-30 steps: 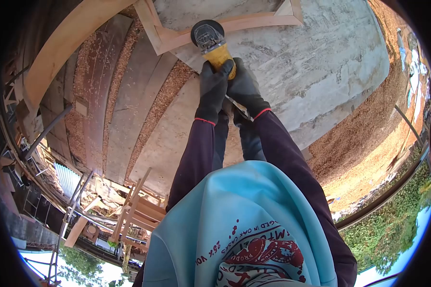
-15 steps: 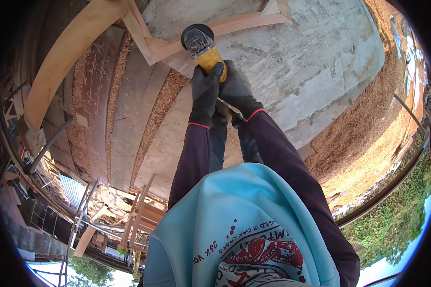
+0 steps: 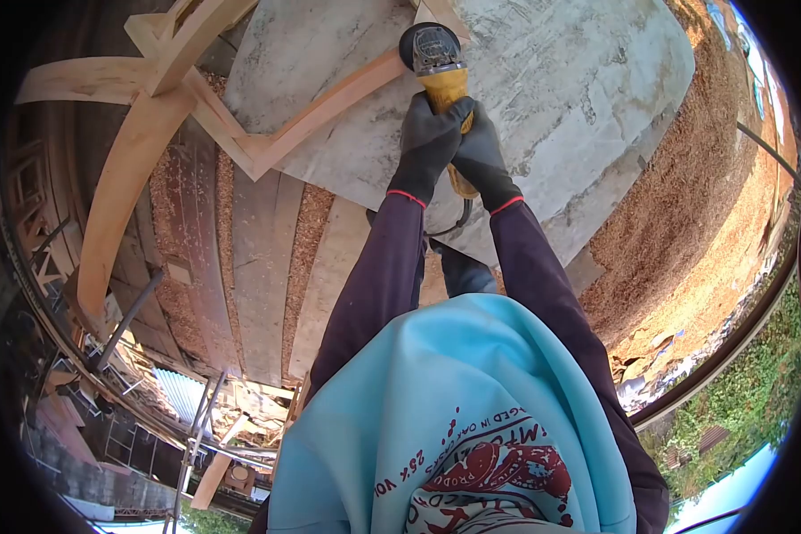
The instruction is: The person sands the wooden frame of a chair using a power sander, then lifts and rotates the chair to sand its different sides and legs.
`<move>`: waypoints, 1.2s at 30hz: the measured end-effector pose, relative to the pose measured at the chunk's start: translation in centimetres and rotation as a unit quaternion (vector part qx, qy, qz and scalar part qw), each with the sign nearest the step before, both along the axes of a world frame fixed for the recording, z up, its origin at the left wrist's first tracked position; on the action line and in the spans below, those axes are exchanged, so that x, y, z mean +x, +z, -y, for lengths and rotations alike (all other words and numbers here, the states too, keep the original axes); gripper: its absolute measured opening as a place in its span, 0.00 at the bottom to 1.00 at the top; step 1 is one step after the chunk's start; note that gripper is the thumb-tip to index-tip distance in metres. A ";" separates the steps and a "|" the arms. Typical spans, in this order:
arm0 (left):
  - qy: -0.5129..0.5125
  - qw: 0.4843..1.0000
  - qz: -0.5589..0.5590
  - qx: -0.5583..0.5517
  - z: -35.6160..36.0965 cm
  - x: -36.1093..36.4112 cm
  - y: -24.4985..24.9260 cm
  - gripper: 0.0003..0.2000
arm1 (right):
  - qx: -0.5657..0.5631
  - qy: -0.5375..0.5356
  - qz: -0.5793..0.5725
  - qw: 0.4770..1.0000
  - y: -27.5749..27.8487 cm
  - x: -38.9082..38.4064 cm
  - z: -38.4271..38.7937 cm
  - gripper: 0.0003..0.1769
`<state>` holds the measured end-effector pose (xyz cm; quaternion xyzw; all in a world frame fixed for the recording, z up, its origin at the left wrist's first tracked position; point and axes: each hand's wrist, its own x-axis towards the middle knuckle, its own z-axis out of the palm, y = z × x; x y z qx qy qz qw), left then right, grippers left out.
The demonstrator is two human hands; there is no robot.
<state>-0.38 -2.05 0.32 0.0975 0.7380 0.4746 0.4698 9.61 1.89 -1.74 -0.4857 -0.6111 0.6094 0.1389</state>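
Observation:
A yellow angle grinder point(image 3: 445, 86) with a dark round disc point(image 3: 416, 44) is gripped in both gloved hands. My left hand point(image 3: 430, 138) wraps its body just behind the metal head. On the other side, my right hand point(image 3: 485, 156) closes round the rear of the body, and the black cord point(image 3: 461, 218) trails from its end toward my legs. The disc overlaps the upper end of a pale wooden frame piece point(image 3: 334, 105), which meets another length in a V-shaped corner point(image 3: 255, 158). Both gloves are dark with red cuffs.
Under the wood lies a grey, scuffed sheet point(image 3: 587, 107). A curved wooden beam point(image 3: 125, 191) rises at the left, joined to other beams. Boards point(image 3: 262, 240) with shavings between them cover the floor, and a sawdust heap point(image 3: 676, 240) spreads at the right.
The grinder and both hands have moved right and up in view, the disc shifting along the wooden piece toward its far end. The view has shifted, bringing more joined beams in at upper left.

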 end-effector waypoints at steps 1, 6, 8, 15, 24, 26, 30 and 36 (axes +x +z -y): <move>-0.008 1.000 0.001 -0.004 -0.4 0.1 0.3 0.23 | 0.002 -0.003 0.011 1.000 -0.1 0.1 -0.3 0.27; -0.018 1.000 0.002 -0.004 -1.1 0.5 -0.3 0.23 | -0.006 -0.010 0.032 0.999 -0.2 0.7 -1.0 0.27; -0.014 1.000 -0.006 0.000 -0.8 0.4 -0.1 0.23 | -0.028 0.001 0.043 0.999 0.9 0.4 -1.0 0.28; 0.086 0.995 0.030 0.027 1.8 0.0 0.6 0.22 | -0.007 0.097 0.137 0.986 1.1 -0.6 0.4 0.28; 0.011 1.000 0.003 0.026 -1.4 1.0 -1.2 0.26 | -0.001 0.025 0.090 0.996 -0.2 1.0 -1.9 0.29; -0.006 1.000 -0.010 0.008 -1.5 1.3 -0.7 0.25 | -0.004 0.018 0.081 0.997 -0.8 1.6 -1.7 0.29; -0.004 1.000 0.011 0.012 -0.2 1.2 0.0 0.24 | -0.021 0.010 0.041 0.999 0.0 1.4 -0.7 0.28; 0.113 0.989 0.069 0.058 3.1 0.8 0.7 0.22 | 0.027 0.111 0.104 0.988 1.4 -0.2 1.2 0.24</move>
